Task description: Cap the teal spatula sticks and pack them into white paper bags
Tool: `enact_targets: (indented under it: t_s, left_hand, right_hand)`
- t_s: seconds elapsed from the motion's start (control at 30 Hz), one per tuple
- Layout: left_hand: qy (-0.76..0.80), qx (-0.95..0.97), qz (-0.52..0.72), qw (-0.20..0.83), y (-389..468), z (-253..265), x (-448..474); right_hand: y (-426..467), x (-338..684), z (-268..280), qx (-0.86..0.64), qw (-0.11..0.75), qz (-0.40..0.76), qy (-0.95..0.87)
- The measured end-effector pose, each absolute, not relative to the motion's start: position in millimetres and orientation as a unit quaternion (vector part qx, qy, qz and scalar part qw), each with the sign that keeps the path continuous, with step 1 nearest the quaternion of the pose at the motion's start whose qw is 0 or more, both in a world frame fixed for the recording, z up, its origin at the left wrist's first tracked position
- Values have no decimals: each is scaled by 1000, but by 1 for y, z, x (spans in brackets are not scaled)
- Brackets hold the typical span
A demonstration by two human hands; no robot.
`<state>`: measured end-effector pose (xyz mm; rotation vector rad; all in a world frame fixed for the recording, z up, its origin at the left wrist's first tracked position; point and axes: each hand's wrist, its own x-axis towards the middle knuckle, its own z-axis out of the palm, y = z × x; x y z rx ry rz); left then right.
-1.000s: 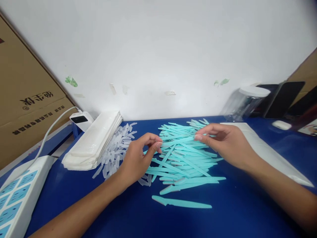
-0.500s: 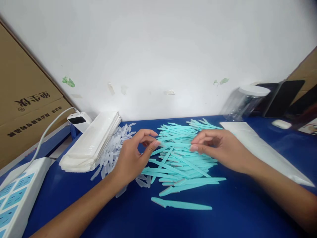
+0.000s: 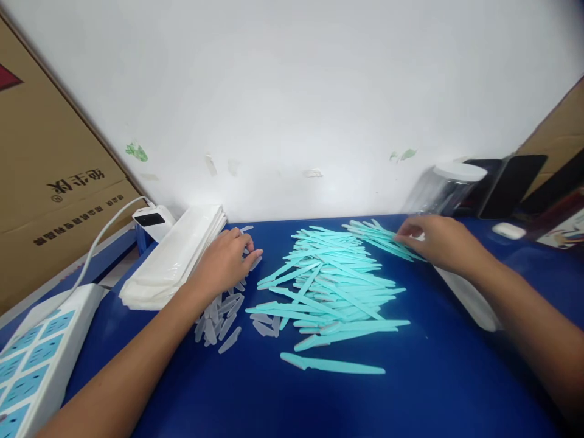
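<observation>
My left hand point(image 3: 223, 258) is over the heap of clear plastic blade caps point(image 3: 223, 316), its fingers curved and the thumb apart from them. No cap shows in its grasp. To the right, my right hand point(image 3: 438, 240) pinches the end of a teal eyebrow razor at the small fanned pile of razors point(image 3: 376, 236) near the wall. Pale caps show on the left ends of that pile. Between the hands lies a large heap of teal eyebrow razors point(image 3: 337, 286). A single eyebrow razor point(image 3: 337, 365) lies apart in front of it.
White plastic sleeves point(image 3: 173, 255) are stacked left of the caps. Beyond them are a white device point(image 3: 155, 222) with a cable and a power strip point(image 3: 50, 347). A clear jar point(image 3: 442, 188) stands back right. My right forearm crosses a white packet point(image 3: 469, 298).
My hands have moved apart from above the large heap. The right went to the small pile with the razor; the left moved back to the caps.
</observation>
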<state>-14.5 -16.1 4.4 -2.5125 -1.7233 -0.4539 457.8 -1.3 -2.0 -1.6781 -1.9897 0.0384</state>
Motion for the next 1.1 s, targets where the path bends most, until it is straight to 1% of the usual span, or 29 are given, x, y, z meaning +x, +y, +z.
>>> enact_targets:
  t_s: [0.1, 0.23, 0.33, 0.43, 0.57, 0.67, 0.73, 0.87, 0.97, 1.1]
  left_hand:
    - [-556, -820, -134, -1, -21, 14, -15]
    - [-548, -828, -114, -24, -20, 15, -20]
    - [-543, -829, -124, -55, -17, 8, -21]
    - [-541, -824, -144, -94, -17, 3, -17]
    - [-538, -823, -147, -105, -17, 1, -12]
    - [-545, -813, -173, -109, -17, 2, -9]
    - [-540, -809, -199, -119, -18, 4, -6]
    - [-506, -801, -269, -172, -22, 9, 1]
    - [-486, -795, -310, -188, -24, 10, 5]
    - [-470, -794, -335, -190, -27, 11, 8]
  right_hand:
    - [-3, 442, -6, -583, 263, 20, -768]
    - [-19, 402, -10, -472, 324, 47, -819]
    - [-34, 372, -14, -407, 354, 57, -840]
    - [-43, 354, -17, -376, 366, 66, -848]
    - [-44, 337, -14, -366, 371, 63, -851]
    - [-39, 319, -4, -364, 339, 48, -866]
    - [-34, 303, 5, -362, 288, 38, -886]
    - [-20, 269, 19, -361, 186, 43, -913]
    - [-11, 250, 22, -361, 164, 53, -917]
    - [-8, 250, 30, -363, 175, 76, -912]
